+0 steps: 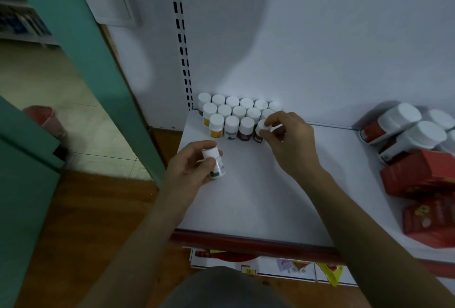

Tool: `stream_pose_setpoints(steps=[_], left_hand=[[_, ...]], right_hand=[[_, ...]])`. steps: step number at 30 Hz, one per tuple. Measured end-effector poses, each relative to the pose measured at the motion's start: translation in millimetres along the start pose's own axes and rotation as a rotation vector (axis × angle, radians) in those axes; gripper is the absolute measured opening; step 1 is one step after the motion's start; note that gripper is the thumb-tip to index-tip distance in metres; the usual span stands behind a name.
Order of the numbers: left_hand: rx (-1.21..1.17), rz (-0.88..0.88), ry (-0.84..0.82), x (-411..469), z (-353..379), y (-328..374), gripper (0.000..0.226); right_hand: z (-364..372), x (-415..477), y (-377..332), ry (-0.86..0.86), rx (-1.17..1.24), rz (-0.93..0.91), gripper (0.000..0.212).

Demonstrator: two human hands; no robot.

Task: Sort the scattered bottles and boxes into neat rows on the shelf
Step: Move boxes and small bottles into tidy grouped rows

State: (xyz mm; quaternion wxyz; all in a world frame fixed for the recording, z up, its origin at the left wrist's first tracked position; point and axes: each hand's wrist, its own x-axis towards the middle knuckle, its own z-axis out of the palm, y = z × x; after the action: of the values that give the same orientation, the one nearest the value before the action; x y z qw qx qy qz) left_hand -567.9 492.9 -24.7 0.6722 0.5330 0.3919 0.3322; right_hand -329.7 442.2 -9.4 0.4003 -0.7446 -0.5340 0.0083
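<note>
The grip of the right hand is a narrow pinch: thumb and fingertips curl round the white cap of a dark-labelled bottle, which stands at the right end of the front row of the block of white-capped bottles. The grip of the left hand is closed round a small white bottle, held tilted in front of the block's left end; whether it touches the surface I cannot tell. The block stands upright in three staggered rows in the back left corner of the white shelf, against the white back panel and beside its slotted upright. Well to the right of the block, larger bottles lie on their sides, with red boxes piled in front of them. A red-brown strip edges the shelf front; below it a lower shelf carries colourful packets. Left of the block are a green door frame, a pale tiled floor with a red bin, and a wooden floor.
</note>
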Motion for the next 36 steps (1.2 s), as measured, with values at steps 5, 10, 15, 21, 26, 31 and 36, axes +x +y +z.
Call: stream_pose_setpoints(steps=[5, 10, 15, 21, 26, 31, 36], left_hand=[[-0.008, 0.016, -0.017, -1, 0, -1, 0.031], [-0.01, 0.036, -0.029, -3, 0, -1, 0.031], [-0.012, 0.031, -0.028, -4, -1, -1, 0.031], [-0.002, 0.039, -0.027, -6, 0, 0, 0.033], [-0.014, 0.043, -0.031, -7, 0, 1, 0.033], [-0.014, 0.052, -0.03, -7, 0, 1, 0.032], [-0.029, 0.061, -0.041, -8, -1, 1, 0.032]], right_hand=[[0, -2, 0, -0.019, 0.016, -0.03, 0.014], [2, -3, 1, -0.02, 0.031, -0.046, 0.015], [3, -5, 3, -0.02, 0.046, -0.045, 0.016], [7, -4, 1, 0.018, 0.085, 0.038, 0.02], [3, -3, -1, -0.015, 0.082, 0.1, 0.021], [-7, -8, -2, -0.051, -0.018, -0.041, 0.017], [-4, -2, -6, -0.035, 0.037, 0.092, 0.014]])
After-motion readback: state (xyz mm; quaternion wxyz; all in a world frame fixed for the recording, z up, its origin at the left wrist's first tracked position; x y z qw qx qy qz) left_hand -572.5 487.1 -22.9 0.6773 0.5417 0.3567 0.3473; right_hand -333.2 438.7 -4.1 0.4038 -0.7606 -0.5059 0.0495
